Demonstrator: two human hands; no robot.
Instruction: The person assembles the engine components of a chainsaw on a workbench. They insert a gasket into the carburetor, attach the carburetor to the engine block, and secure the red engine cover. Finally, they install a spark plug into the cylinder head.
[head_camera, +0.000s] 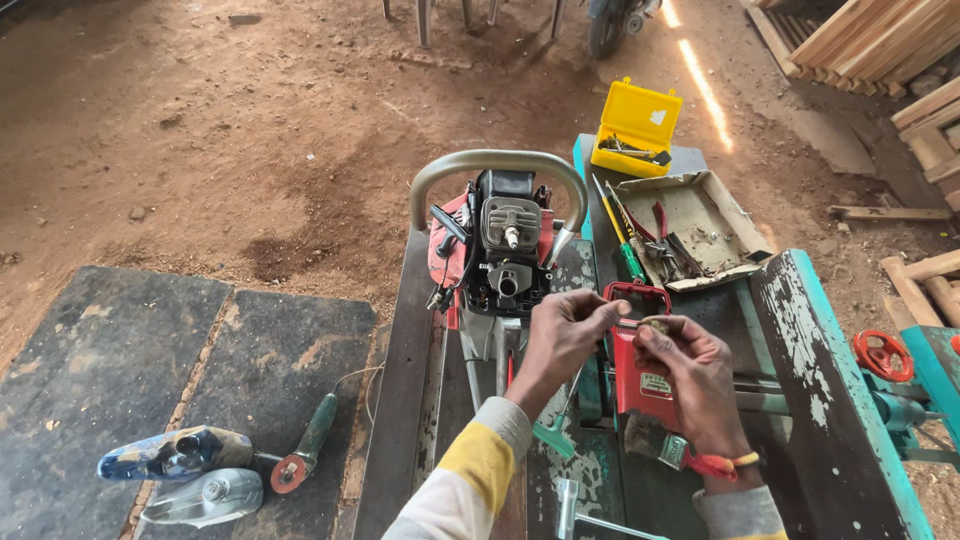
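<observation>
My left hand (565, 335) and my right hand (690, 375) meet above the metal bench, fingertips pinching a small dark part (652, 324) between them. Just behind the hands lies a partly stripped red chainsaw (495, 255) with its grey curved handle (497, 165) and bare engine facing up. A red plastic cover (640, 380) lies under my right hand, with a small brush (655, 440) below it.
A yellow open case (637, 128) and a cardboard tray (700, 225) with pliers and screwdrivers sit at the back right. A green-handled screwdriver (620, 240) lies beside the tray. An angle grinder (230, 462) rests on dark floor mats at left. Timber is stacked at right.
</observation>
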